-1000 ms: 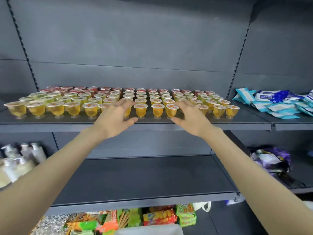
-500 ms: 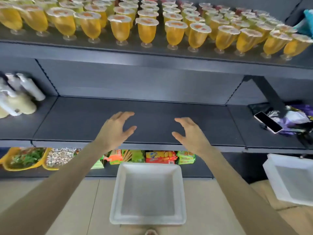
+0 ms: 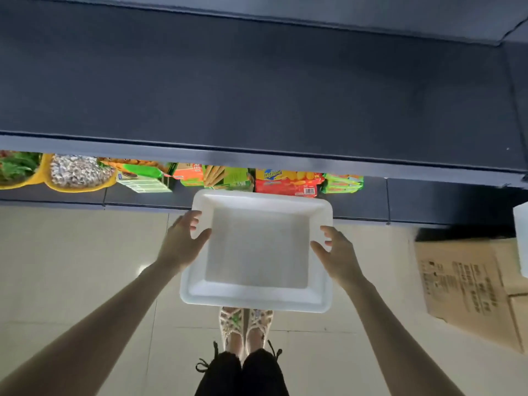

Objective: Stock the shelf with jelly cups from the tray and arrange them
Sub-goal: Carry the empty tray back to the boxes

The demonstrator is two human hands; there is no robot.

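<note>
An empty white tray [image 3: 257, 302] sits low in front of me, above my feet. My left hand [image 3: 183, 241] grips its left rim, thumb inside the wall and fingers over the outer edge. On the opposite rim my right hand [image 3: 335, 252] holds the same way. No jelly cups are in view; the stocked shelf is out of frame above. A bare dark shelf [image 3: 257, 81] spans the top of the view.
Snack packs [image 3: 285, 181] and yellow bowls [image 3: 80, 174] fill the bottom shelf just behind the tray. A flattened cardboard box [image 3: 468, 287] lies on the tiled floor at right. The corner of another white tray [image 3: 521, 238] shows at the right edge.
My view dropped from the jelly cup shelf to the floor. Both hands came down from the cups and closed on the sides of the empty tray.
</note>
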